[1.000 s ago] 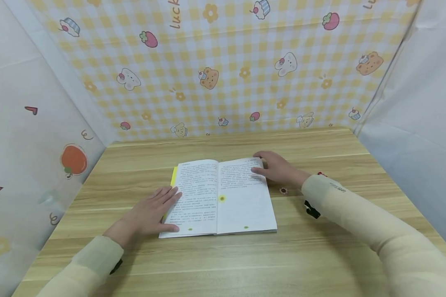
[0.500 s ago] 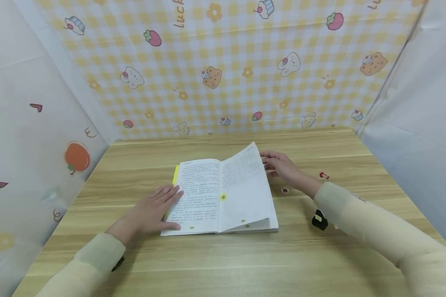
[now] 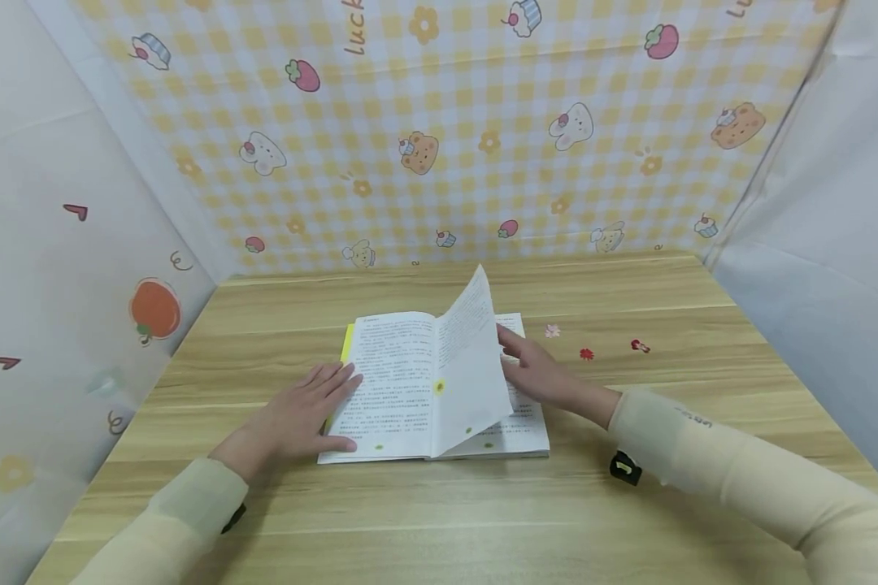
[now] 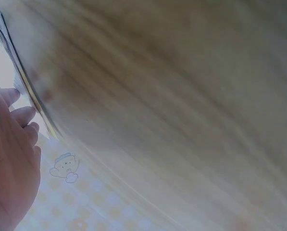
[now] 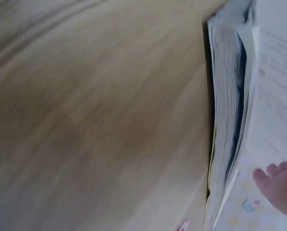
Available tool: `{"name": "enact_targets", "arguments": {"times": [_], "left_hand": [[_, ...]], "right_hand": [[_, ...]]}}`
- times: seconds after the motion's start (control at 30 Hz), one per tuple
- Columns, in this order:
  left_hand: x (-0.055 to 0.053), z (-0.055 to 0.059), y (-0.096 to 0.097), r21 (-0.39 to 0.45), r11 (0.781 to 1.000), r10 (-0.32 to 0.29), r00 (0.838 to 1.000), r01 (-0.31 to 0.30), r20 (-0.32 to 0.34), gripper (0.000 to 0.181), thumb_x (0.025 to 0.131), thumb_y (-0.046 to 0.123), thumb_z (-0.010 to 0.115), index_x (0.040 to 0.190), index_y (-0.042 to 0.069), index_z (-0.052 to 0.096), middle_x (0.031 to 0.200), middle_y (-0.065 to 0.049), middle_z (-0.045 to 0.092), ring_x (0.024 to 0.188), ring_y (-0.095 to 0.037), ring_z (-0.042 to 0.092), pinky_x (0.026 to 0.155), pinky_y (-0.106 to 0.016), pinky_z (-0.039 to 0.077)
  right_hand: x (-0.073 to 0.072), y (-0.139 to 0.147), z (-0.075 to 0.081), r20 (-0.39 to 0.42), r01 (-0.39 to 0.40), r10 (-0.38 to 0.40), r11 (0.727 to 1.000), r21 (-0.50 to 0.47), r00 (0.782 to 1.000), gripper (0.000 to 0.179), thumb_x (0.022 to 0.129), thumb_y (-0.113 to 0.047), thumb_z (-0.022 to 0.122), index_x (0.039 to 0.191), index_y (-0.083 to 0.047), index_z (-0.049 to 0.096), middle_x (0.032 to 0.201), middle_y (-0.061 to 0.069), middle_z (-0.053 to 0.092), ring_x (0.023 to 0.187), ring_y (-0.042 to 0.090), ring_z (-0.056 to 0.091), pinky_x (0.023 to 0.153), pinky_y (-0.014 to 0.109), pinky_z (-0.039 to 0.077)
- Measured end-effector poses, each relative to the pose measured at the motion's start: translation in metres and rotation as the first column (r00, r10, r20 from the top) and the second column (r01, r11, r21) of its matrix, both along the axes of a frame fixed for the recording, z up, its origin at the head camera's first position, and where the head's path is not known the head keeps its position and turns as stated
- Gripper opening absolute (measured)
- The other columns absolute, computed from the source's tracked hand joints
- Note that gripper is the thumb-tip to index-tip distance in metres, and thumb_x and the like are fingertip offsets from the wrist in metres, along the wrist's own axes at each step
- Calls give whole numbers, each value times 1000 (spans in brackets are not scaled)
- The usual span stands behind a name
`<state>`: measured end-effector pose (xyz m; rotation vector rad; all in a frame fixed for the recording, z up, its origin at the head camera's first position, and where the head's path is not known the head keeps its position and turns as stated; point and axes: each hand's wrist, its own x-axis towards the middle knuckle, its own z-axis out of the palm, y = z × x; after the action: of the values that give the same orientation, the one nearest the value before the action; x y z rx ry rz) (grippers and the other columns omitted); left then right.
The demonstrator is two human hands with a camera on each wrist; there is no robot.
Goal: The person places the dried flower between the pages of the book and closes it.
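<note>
Looks like a curtained booth, with a wooden table (image 3: pixel 483 520) below the right hand (image 3: pixel 545 375), checked cloth (image 3: pixel 475 106) (cartoon-printed) beyond it, pale sheets (image 3: pixel 841 203) to either side.

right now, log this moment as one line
left hand: rests on left page | right hand: fingertips behind raised page | book: open on table

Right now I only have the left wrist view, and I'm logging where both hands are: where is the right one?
Observer: In the head view, the right hand is at the outer edge of a raised page of the open book.
Operator: What lies on the table to the right of the book?
Observer: Three small red and pink decorations show there, past the right hand.
</note>
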<state>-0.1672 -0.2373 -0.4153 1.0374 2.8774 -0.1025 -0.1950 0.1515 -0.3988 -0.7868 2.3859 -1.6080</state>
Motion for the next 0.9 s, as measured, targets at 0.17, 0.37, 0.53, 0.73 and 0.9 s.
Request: {"name": "enact_targets", "arguments": {"times": [0.17,0.37,0.53,0.73,0.9], "left_hand": [[-1,0,-1,-1,1000,-14,1000,14,-20,105,82,83,36,154,8,25,159,-12,20,146,-31,16,117,-47,15],[0,3,-4,27,1000,3,1000,-3,-5,106,81,82,39,154,6,25,160,-12,19,146,-32,15,117,-46,13],[0,4,-7,62,998,13,1000,-13,10,107,81,81,43,154,6,24,160,-12,19,146,-32,15,118,-45,12],[-1,4,-12,111,994,1,1000,0,-8,106,81,78,49,153,3,25,158,-13,23,145,-31,16,118,-43,10],[-1,6,-17,170,985,-23,998,33,-62,104,82,72,56,150,-2,28,154,-17,31,143,-34,23,117,-43,14]], "right_hand": [[7,-12,-4,-128,-81,102,984,158,986,68,96,-7,57,155,-12,24,159,5,23,145,24,19,115,45,20],[11,-28,-9,-259,-112,238,899,423,936,80,95,-32,63,157,-11,16,161,9,14,146,22,15,116,42,20],[13,-40,-7,-322,-118,379,786,606,868,85,94,-49,59,157,-14,15,161,12,11,146,29,15,115,47,21],[10,-53,-2,-316,-138,527,653,745,789,84,95,-55,52,158,-17,12,162,9,6,147,26,9,117,47,15],[8,-63,-1,-277,-165,582,592,789,764,84,94,-59,49,157,-16,14,162,10,7,147,25,9,117,47,15]]}}
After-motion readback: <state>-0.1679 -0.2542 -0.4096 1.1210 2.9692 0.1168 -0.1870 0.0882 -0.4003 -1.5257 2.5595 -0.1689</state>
